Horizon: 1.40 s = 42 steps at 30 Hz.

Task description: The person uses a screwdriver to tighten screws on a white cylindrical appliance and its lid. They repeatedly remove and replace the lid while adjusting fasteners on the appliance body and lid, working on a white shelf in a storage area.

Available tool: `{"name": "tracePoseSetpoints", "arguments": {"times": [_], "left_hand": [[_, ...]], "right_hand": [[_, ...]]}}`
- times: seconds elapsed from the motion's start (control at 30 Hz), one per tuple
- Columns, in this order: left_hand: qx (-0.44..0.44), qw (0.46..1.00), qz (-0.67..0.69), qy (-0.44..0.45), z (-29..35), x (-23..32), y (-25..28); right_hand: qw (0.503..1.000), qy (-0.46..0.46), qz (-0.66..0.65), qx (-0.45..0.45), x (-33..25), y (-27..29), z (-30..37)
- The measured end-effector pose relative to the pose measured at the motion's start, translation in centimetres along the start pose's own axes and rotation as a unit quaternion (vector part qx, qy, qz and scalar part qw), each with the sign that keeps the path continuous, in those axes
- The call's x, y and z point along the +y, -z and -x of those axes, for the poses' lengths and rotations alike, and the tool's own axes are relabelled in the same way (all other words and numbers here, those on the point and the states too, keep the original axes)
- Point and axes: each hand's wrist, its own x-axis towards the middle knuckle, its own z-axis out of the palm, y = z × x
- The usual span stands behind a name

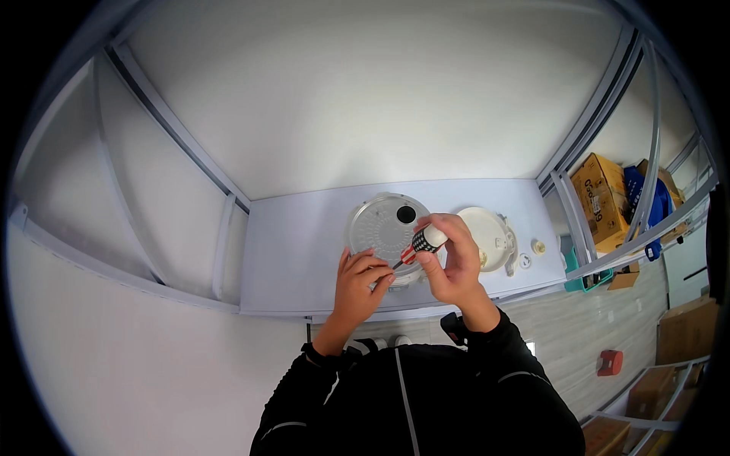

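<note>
A screwdriver (411, 253) with a red, black and white patterned handle is gripped in my right hand (456, 262). Its shaft slants down and left toward the near edge of a round, pale grey disc-shaped part (380, 225). My left hand (361, 283) rests at that edge, fingers stretched out and thumb apart, close to the screwdriver's tip. What the tip touches is hidden by the fingers. The disc has a dotted pattern and a dark round spot (406, 214) near its far right side.
Right of the disc lies a white round housing (487, 232) with small fittings. Beside it are a small white round piece (525, 261) and a yellowish one (538, 247). The white table (296, 243) stands within a grey frame. Boxes (601, 199) and a red stool (610, 362) are at right.
</note>
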Motion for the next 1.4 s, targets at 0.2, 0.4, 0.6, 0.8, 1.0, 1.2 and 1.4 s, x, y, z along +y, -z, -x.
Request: {"name": "tracePoseSetpoints", "arguments": {"times": [0.2,0.4,0.6,0.8,1.0,1.2,1.4], "left_hand": [[0.004,1.000,0.005,0.000,0.3,-0.7,-0.2],[-0.010,1.000,-0.008,-0.005,0.1,-0.5,0.1],[-0.013,1.000,-0.012,-0.006,0.4,-0.7,0.3],[-0.012,1.000,-0.008,-0.005,0.4,-0.8,0.1],[-0.011,1.000,-0.009,-0.009,0.6,-0.8,0.0],[-0.013,1.000,-0.002,-0.004,0.7,-0.9,0.0],[-0.011,1.000,0.001,-0.009,0.9,-1.0,-0.1]], "right_hand": [[1.000,-0.014,-0.006,-0.018,0.0,-0.3,0.2],[0.999,0.001,0.010,-0.038,0.3,-0.1,0.1],[0.999,0.015,0.008,-0.030,0.1,-0.4,0.0],[0.999,0.016,0.009,-0.030,0.4,-0.5,0.2],[0.999,0.014,0.017,-0.031,0.2,-0.5,0.4],[0.999,0.020,0.017,-0.025,0.1,-0.5,0.5],[0.999,0.008,0.029,-0.042,-0.3,-0.4,0.5]]}}
